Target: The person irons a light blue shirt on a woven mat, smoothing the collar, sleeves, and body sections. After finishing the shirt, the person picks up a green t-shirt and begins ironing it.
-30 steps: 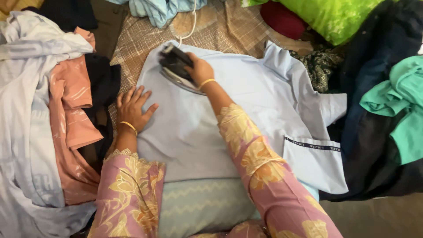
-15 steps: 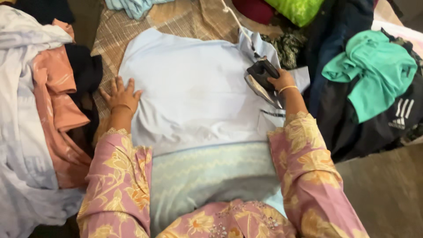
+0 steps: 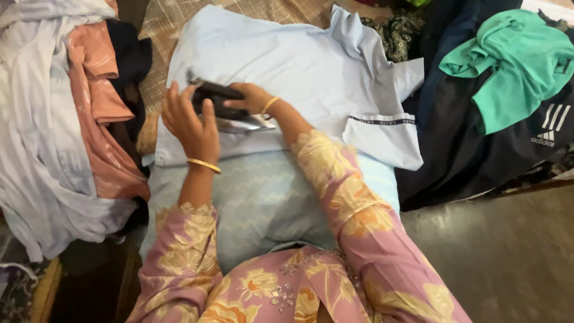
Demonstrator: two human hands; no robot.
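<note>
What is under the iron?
The iron, gripped by the right hand, sits on a pale blue garment. That garment lies over a light blue zigzag-patterned cushion. The left hand covers the iron's near end, so the cloth right beneath stays hidden.

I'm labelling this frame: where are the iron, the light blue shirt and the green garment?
iron (image 3: 224, 106), head view, on its dark handle.
light blue shirt (image 3: 287, 66), head view, on its flat back panel.
green garment (image 3: 514, 66), head view, on its crumpled middle.
</note>
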